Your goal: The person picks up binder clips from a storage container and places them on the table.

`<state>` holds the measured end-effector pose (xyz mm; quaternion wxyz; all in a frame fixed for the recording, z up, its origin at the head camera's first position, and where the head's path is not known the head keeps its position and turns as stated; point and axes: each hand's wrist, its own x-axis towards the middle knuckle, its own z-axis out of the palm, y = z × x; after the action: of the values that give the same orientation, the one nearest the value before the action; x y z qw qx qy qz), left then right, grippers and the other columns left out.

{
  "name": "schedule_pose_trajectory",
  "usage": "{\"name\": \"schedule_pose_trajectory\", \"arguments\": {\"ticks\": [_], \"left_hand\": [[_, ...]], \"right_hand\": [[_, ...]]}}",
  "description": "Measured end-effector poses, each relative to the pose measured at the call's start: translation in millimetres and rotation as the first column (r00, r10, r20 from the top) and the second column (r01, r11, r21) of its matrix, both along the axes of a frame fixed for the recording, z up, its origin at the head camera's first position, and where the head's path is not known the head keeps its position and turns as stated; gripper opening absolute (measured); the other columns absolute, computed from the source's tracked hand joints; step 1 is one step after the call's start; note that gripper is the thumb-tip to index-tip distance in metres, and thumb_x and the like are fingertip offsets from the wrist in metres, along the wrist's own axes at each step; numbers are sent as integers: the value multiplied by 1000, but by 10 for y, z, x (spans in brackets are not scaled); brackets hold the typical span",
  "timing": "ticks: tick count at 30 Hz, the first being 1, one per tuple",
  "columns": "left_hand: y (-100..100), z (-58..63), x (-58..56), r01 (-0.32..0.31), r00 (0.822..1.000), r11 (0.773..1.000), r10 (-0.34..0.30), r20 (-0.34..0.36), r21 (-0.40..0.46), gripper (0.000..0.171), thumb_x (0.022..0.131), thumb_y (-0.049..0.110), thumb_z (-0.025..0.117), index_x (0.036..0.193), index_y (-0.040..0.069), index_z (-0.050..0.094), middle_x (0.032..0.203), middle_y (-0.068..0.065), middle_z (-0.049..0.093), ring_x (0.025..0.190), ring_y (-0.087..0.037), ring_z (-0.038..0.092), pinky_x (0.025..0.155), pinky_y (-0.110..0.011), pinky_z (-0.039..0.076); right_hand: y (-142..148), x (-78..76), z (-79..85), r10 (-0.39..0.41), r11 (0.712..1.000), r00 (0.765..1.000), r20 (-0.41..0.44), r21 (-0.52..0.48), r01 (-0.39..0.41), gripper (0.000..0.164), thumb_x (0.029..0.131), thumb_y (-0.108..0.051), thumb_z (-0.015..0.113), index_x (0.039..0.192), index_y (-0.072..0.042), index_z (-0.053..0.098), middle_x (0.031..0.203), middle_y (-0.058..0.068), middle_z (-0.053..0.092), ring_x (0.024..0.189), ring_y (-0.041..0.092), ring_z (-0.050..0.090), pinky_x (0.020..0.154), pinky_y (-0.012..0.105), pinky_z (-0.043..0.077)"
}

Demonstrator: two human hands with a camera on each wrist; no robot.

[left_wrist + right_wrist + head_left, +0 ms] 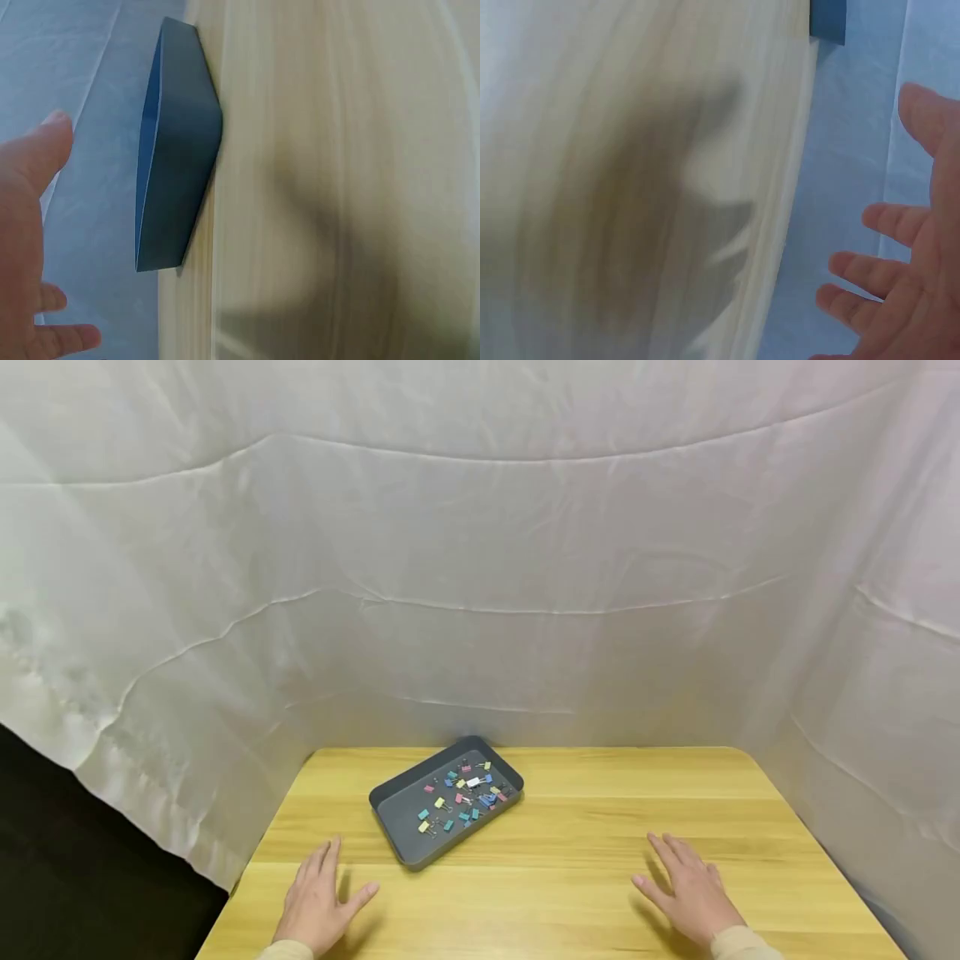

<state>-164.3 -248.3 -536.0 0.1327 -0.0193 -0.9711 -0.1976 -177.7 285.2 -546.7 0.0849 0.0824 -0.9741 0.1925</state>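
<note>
A dark grey rectangular tray [397, 835] lies at an angle on the table, left of its middle. Scattered inside it are several small binder clips [448, 826] in teal, yellow, pink, blue and white. My left hand [315, 902] hovers over the tabletop just in front of the tray's left end, fingers spread and holding nothing. Over the right part of the table, well apart from the tray, is my right hand [692, 893], its fingers also spread around nothing. In the left wrist view the tray's outer wall [180, 142] stands beyond the thumb.
The light wooden table [585, 843] has rounded far corners. Pale cloth curtains [525, 543] hang behind it and along both sides. A dark area [82, 852] shows at the lower left, past the curtain's edge. Shadows of both hands fall on the wood.
</note>
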Motion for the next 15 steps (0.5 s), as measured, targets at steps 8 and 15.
{"name": "schedule_pose_trajectory", "arguments": {"ticks": [8,15], "left_hand": [[-27,36,-159,-19,993,982,-3,114,189,90,92,56,55,144,-11,26,138,-34,41,124,-50,41,102,-62,33],[72,52,-362,-72,985,945,17,172,320,79,97,46,52,142,-14,27,128,-32,51,104,-43,60,93,-55,45]], "right_hand": [[-122,-330,114,58,985,994,90,-170,-42,74,95,-59,44,143,-2,41,143,24,42,127,47,40,101,66,31],[-408,-750,194,94,970,988,124,-234,-63,67,97,-54,44,140,-2,45,136,22,50,120,41,51,96,57,43]]}}
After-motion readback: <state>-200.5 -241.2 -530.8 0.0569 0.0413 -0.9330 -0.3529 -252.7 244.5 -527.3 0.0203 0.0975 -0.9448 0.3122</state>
